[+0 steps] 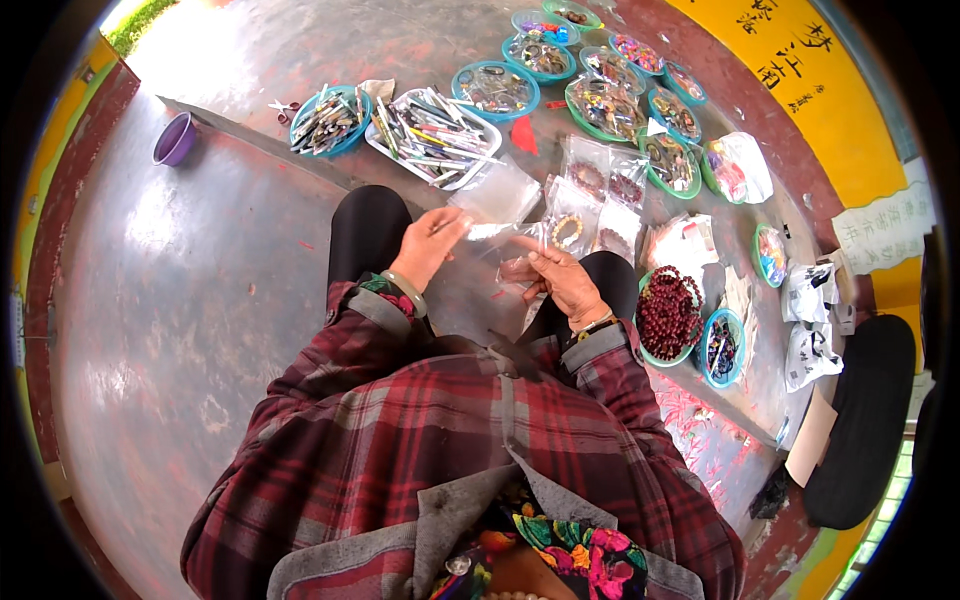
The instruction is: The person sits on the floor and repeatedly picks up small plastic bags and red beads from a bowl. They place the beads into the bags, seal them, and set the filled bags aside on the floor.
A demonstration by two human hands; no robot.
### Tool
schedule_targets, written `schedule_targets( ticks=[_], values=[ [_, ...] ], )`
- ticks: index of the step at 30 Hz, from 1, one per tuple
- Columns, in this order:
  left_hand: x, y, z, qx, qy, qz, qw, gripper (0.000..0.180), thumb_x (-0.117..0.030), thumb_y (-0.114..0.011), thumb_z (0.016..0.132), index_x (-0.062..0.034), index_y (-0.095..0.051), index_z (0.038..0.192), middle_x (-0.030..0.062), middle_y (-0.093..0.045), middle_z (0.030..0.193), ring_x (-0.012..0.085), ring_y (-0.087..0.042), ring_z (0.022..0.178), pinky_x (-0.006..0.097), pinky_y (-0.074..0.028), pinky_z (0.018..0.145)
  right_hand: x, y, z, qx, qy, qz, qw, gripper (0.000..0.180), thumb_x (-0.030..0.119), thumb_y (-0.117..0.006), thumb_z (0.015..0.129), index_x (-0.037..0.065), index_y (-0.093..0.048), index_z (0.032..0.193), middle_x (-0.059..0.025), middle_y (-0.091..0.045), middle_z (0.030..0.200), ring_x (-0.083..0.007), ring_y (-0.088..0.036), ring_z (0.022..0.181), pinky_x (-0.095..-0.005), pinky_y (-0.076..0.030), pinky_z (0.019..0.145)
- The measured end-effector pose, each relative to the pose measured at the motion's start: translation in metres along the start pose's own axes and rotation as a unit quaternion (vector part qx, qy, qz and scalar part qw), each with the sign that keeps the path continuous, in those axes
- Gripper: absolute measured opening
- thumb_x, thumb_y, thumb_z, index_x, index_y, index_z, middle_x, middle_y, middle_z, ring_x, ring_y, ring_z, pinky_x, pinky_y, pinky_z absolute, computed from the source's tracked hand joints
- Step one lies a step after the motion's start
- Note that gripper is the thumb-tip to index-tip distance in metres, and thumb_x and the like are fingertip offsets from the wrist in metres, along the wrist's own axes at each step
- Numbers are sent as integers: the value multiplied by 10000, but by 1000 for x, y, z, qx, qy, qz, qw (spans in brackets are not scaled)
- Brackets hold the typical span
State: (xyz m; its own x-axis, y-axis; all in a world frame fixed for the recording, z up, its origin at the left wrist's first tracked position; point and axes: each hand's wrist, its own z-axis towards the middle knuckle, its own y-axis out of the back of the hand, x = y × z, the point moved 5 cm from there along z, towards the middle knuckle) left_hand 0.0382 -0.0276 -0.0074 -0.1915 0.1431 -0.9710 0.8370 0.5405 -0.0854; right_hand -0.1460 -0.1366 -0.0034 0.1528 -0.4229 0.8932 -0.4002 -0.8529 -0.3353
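Already, several beaded bracelets point(567, 231) lie in flat, transparent plastic packets point(612, 217) beyond our right hand point(566, 284); that much looks done. Our left hand point(432, 246) pinches a crinkled, clear plastic bag point(488, 232) stretched between both hands. Our right fingers are narrowed beside it, their grip unclear. We cannot tell whether it's filled; flat, clear sleeves point(497, 192) ahead seemingly remain unused.

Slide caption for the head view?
Left hand and right hand hold a clear plastic bag near a bagged yellowish bead bracelet.
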Motion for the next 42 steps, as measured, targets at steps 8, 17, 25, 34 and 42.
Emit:
schedule_targets(
  ticks=[8,17,25,34,42],
  values=[
    [2,9,-6,30,63,-220,973,241,-207,-589,879,-72,-570,1078,-13,-621,925,56,-553,818,201,-401,552,4,4,-1,13,62,108,992,478,281,-506,922,-4,-409,1294,-135,-599,1061,-282,-619,965,-325,-570,703],
    [-8,12,-9,10,-8,-246,969,97,-165,-545,904,-74,-520,882,49,-626,788,171,-641,743,235,-462,557,3,4,-2,-23,37,74,996,370,331,-522,910,-10,-581,1041,-176,-603,1090,-261,-627,962,-280,-565,638],
    [-15,14,-16,-45,-57,-151,986,139,-200,-502,927,-78,-471,988,57,-620,788,186,-643,746,254,-481,602,3,-1,-8,-26,-18,68,997,483,410,-508,901,16,-506,1180,-177,-611,1077,-299,-630,947,-282,-557,620],
    [-15,5,-24,49,49,-138,988,176,-229,-540,912,-55,-559,900,52,-625,816,153,-628,811,235,-466,590,16,-4,-15,-31,28,130,991,633,482,-465,898,66,-325,1355,-188,-591,1093,-345,-603,985,-309,-558,587],
    [-16,5,-23,7,27,-83,996,175,-200,-517,920,-28,-542,938,62,-621,800,164,-633,728,261,-512,616,20,-3,-18,-56,44,82,994,653,513,-421,907,103,-279,1394,-188,-581,1115,-305,-634,912,-263,-531,573]
  ],
)
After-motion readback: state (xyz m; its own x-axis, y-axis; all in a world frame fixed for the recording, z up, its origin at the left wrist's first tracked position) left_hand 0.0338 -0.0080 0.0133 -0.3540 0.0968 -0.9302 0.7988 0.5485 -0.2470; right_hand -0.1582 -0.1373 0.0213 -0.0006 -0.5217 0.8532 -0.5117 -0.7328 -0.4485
